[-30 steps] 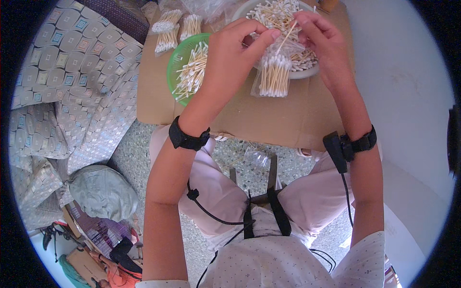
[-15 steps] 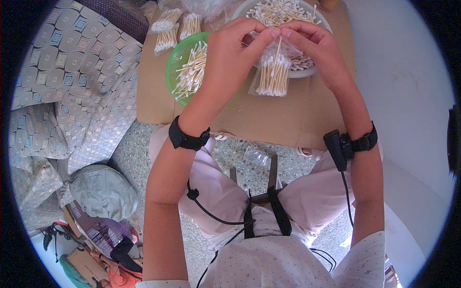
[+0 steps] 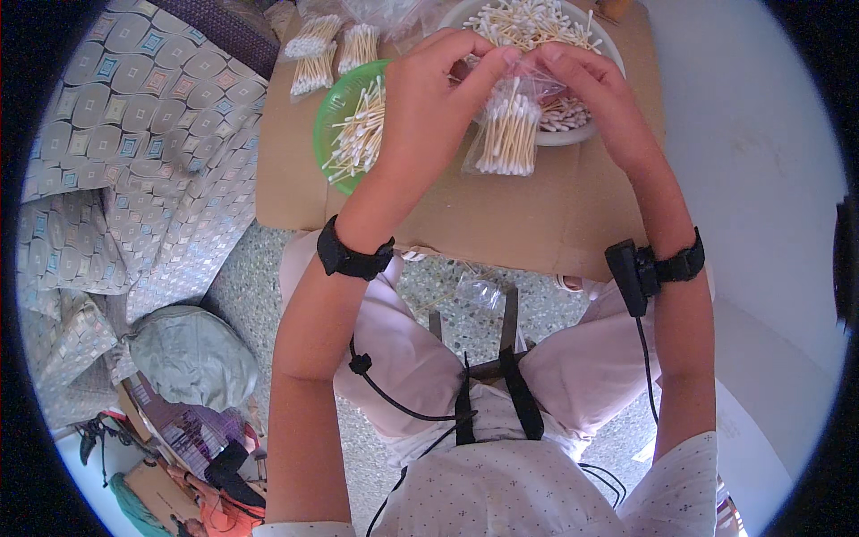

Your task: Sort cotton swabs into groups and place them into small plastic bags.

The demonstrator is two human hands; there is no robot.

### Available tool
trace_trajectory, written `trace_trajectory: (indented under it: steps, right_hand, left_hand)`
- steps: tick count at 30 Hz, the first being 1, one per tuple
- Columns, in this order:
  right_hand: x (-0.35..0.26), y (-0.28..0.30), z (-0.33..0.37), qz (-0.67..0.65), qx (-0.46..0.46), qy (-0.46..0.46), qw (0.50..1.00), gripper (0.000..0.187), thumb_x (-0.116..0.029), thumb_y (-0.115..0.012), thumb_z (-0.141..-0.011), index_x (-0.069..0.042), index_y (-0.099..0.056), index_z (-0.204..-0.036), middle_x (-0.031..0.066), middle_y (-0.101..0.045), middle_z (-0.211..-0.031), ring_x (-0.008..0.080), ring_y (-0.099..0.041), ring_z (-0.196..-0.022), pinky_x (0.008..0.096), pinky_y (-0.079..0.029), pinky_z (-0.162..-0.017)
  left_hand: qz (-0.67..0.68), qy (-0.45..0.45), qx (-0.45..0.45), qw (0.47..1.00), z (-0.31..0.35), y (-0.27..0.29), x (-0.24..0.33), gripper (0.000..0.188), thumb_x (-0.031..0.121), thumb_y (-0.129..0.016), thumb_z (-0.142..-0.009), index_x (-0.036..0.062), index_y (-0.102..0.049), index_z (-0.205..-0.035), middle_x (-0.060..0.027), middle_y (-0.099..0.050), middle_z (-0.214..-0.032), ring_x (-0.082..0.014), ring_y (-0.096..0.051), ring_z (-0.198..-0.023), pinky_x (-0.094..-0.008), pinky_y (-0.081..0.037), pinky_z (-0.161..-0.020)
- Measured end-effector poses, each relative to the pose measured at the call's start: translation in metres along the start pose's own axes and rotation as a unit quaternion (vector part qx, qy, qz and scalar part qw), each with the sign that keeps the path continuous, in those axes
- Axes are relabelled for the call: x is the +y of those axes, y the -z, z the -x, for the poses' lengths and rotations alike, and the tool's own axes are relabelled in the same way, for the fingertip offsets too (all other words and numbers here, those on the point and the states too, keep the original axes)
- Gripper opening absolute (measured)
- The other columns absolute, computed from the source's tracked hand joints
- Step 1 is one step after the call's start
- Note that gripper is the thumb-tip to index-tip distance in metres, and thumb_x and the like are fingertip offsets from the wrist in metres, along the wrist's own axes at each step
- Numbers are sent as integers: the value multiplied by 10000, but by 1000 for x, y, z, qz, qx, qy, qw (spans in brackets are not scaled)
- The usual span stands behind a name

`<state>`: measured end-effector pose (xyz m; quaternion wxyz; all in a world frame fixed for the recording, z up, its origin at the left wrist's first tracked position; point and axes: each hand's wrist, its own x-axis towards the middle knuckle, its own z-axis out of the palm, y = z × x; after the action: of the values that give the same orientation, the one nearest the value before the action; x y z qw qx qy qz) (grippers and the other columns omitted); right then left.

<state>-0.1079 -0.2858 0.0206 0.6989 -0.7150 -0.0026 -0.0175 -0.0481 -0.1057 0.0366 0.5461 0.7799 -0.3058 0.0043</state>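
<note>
A clear plastic bag [image 3: 508, 136] packed with cotton swabs hangs between my two hands over the cardboard. My left hand [image 3: 452, 76] pinches the top left of the bag's mouth between thumb and fingers. On the other side my right hand [image 3: 586, 80] grips the top right edge of the same bag. Behind them stands a white bowl [image 3: 611, 54] heaped with loose cotton swabs, partly covered by my hands. A green basket [image 3: 324, 134] with more loose swabs sits beside my left wrist, which hides its right part.
Several filled swab bags [image 3: 313, 70] lie at the far left of the cardboard-topped table [image 3: 465, 219], near some empty clear bags [image 3: 389, 13]. A white wall [image 3: 752, 134] rises along the right. Patterned fabric [image 3: 134, 116] fills the left side.
The single swab held upright at the bag's mouth has gone down among the others in the bag. My right fingers have shifted slightly right along the bag's edge.
</note>
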Motion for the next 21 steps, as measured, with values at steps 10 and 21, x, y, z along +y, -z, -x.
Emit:
trace_trajectory:
  steps: [10,21]
  right_hand:
    - [-7,-6,4,-6,-103,30,994,232,-241,-607,-897,-31,-641,-989,-11,-636,-942,62,-556,-876,235,-450,-800]
    - [-1,-23,9,-2,-68,60,996,609,-256,-764,-762,-56,-469,-1257,52,-597,-1073,129,-573,-951,281,-474,-833]
  left_hand:
    - [17,9,50,999,0,1,2,183,188,-659,-864,7,-657,-839,23,-576,-682,-33,-489,-589,-187,-372,-527]
    - [86,-34,157,983,-2,7,1,170,168,-586,-915,7,-638,-926,-24,-639,-824,-66,-565,-683,-209,-454,-609]
